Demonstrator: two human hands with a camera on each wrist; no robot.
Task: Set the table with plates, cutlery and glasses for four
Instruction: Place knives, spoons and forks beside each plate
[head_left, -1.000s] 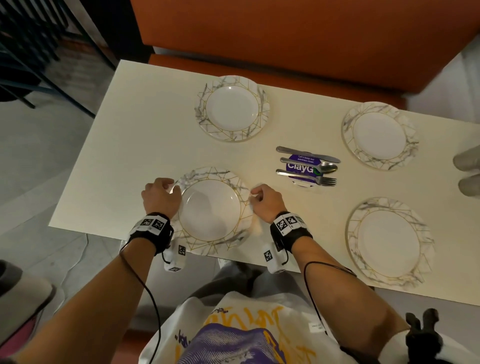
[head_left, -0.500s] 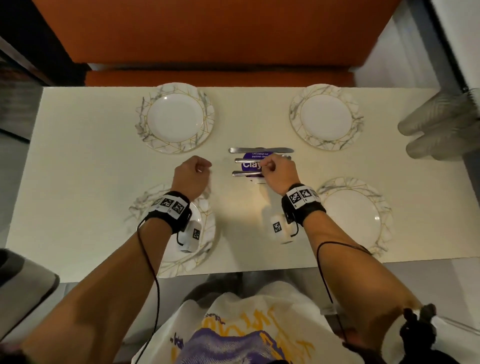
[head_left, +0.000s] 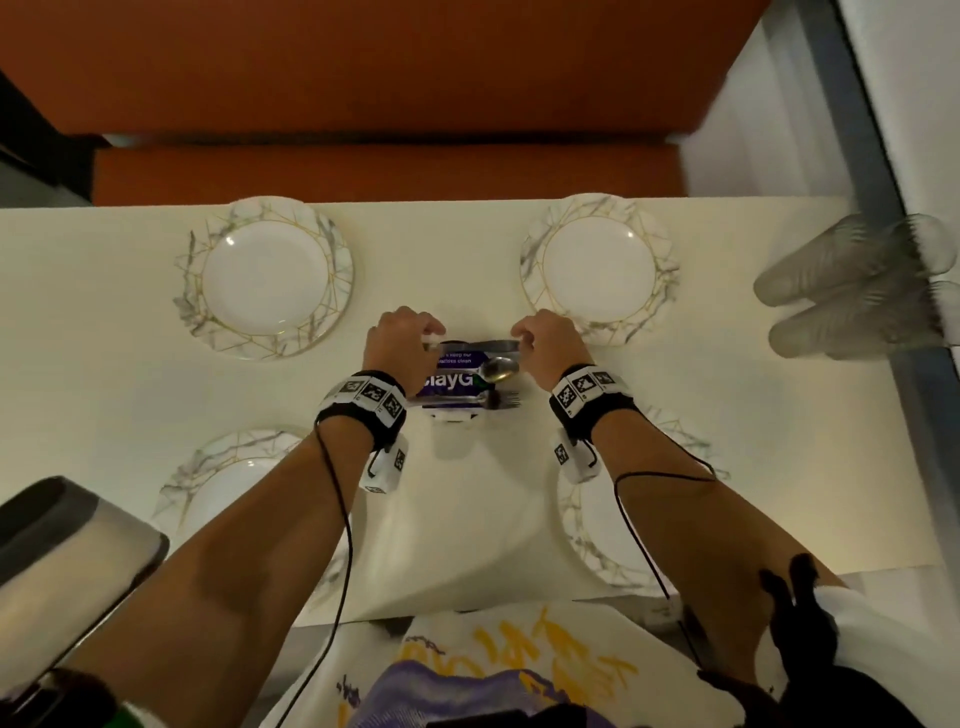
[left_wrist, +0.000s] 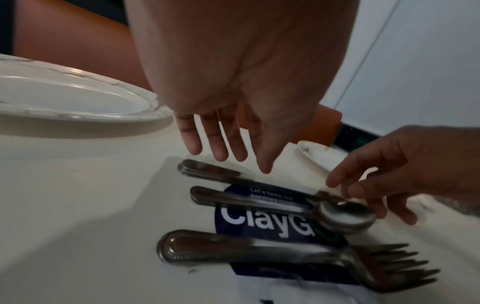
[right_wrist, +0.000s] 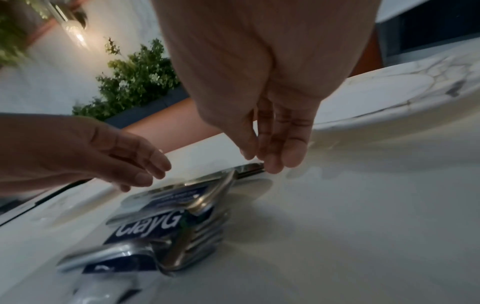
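Note:
Stacked knives (head_left: 483, 344), spoons (head_left: 498, 368) and forks (head_left: 498, 399) lie on a purple card (head_left: 449, 382) at the table's middle. Four marble-rimmed plates sit around them: far left (head_left: 265, 278), far right (head_left: 597, 265), near left (head_left: 218, 467), near right (head_left: 597, 519). My left hand (head_left: 434, 335) hovers with straight fingers (left_wrist: 218, 152) just above the knife handles (left_wrist: 215, 171). My right hand (head_left: 519, 340) pinches the knives' blade end (right_wrist: 250, 167) between thumb and finger (right_wrist: 283, 158). The knives still lie flat.
Clear glasses (head_left: 852, 291) stand grouped at the table's right end by a grey frame. An orange bench (head_left: 384, 171) runs along the far edge. A dark chair back (head_left: 67, 545) is near my left arm. Bare cream table (head_left: 104, 389) lies to the left.
Both hands left the near-left plate and came to the cutlery pile. The left hand moved right to the knife handles; the right hand shifted to the blade end.

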